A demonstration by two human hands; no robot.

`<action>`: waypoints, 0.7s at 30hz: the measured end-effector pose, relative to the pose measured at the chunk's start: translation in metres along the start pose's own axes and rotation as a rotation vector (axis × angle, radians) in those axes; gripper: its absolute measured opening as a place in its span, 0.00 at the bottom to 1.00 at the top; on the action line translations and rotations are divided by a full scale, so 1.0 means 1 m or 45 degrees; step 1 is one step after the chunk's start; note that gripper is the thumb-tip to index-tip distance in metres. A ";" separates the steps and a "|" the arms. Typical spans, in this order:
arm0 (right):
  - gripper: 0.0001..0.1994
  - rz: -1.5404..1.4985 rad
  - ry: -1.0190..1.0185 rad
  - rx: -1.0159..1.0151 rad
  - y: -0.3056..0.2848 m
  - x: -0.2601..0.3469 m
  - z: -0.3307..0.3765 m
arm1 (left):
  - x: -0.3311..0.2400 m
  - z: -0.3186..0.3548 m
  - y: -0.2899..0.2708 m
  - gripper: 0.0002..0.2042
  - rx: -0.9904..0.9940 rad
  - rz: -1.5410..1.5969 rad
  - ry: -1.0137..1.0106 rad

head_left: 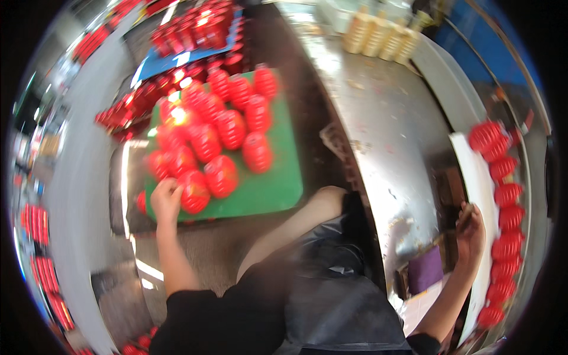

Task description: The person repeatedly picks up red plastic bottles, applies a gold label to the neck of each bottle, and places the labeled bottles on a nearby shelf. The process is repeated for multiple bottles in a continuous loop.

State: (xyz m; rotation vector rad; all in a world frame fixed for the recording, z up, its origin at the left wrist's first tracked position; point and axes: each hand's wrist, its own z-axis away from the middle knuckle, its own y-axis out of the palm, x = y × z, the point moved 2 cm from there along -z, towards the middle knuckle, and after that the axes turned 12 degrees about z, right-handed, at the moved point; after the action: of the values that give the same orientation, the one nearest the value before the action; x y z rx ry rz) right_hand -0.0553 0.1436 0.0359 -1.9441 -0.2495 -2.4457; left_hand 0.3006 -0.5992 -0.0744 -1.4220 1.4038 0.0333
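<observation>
Red, glossy, ribbed egg-shaped pieces (221,176) stand close together on a green board (278,192). My left hand (166,200) is at the board's near left corner, its fingertips pinched together against the left side of the nearest red piece (194,192). Whether they grip that piece or something small is hidden. Far to the right, my right hand (470,229) is raised beside a white ledge, its fingers curled together. A small brownish thing seems to be between them, too blurred to name. More red ribbed pieces (506,219) stand in a row along that ledge.
Behind the green board, a blue tray (155,64) carries more red shiny pieces. A metal worktop (378,136) runs along my right, with cream ribbed pieces (378,36) at its far end. A purple block (425,270) lies near my right forearm. My knee is between board and worktop.
</observation>
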 end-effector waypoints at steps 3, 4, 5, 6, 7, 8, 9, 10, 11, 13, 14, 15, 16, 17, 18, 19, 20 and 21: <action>0.19 -0.038 -0.045 -0.164 0.000 0.010 0.030 | 0.029 -0.003 0.014 0.08 0.017 -0.064 -0.037; 0.17 -0.062 -0.058 -0.211 -0.001 0.013 0.037 | 0.035 -0.004 0.016 0.12 0.108 -0.091 -0.149; 0.15 0.048 -0.101 -0.209 -0.004 0.019 0.042 | 0.035 -0.009 0.022 0.10 0.187 -0.159 -0.116; 0.12 0.045 -0.042 -0.110 -0.011 0.030 0.055 | 0.035 -0.011 0.024 0.11 0.239 -0.240 -0.260; 0.14 0.137 0.009 -0.340 -0.018 0.031 0.062 | 0.030 -0.017 0.020 0.11 0.285 -0.335 -0.286; 0.16 0.294 0.008 -0.420 -0.028 0.039 0.069 | 0.022 -0.026 0.023 0.10 0.341 -0.225 -0.312; 0.18 0.488 0.003 -0.462 -0.041 0.050 0.070 | 0.013 -0.024 0.007 0.16 0.494 -0.446 -0.387; 0.19 0.613 -0.057 -0.531 -0.055 0.060 0.072 | -0.004 -0.045 0.011 0.16 0.425 -0.401 -0.035; 0.20 0.829 -0.133 -0.676 -0.072 0.073 0.069 | -0.022 -0.055 0.009 0.17 0.332 -0.359 0.294; 0.19 1.206 -0.154 -0.980 -0.105 0.095 0.058 | -0.051 -0.061 0.007 0.18 0.087 -0.261 0.919; 0.17 1.557 -0.311 -1.130 -0.123 0.109 0.055 | -0.067 -0.068 0.007 0.18 0.092 -0.314 0.867; 0.17 1.913 -0.385 -1.321 -0.140 0.122 0.054 | -0.083 -0.074 0.007 0.18 0.098 -0.368 0.816; 0.18 2.097 -0.348 -1.445 -0.157 0.132 0.049 | -0.093 -0.083 0.011 0.18 0.233 -0.510 0.411; 0.20 2.283 -0.299 -1.566 -0.173 0.142 0.045 | -0.101 -0.088 0.017 0.18 0.365 -0.644 0.001; 0.21 2.313 -0.222 -1.622 -0.190 0.150 0.040 | -0.117 -0.087 0.024 0.17 0.285 -0.474 -0.012; 0.22 2.340 -0.141 -1.677 -0.205 0.156 0.034 | -0.133 -0.092 0.032 0.17 0.310 -0.458 0.061; 0.24 2.384 -0.081 -1.718 -0.219 0.163 0.027 | -0.147 -0.095 0.039 0.17 0.333 -0.444 0.131; 0.24 2.357 0.069 -1.652 -0.233 0.168 0.019 | -0.159 -0.097 0.046 0.17 0.355 -0.430 0.199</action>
State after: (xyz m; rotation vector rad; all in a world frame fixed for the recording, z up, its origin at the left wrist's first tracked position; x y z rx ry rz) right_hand -0.1000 0.3918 0.1754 -0.8354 2.2505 -1.0418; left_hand 0.1586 -0.5404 0.0410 -1.4291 1.2194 -0.4815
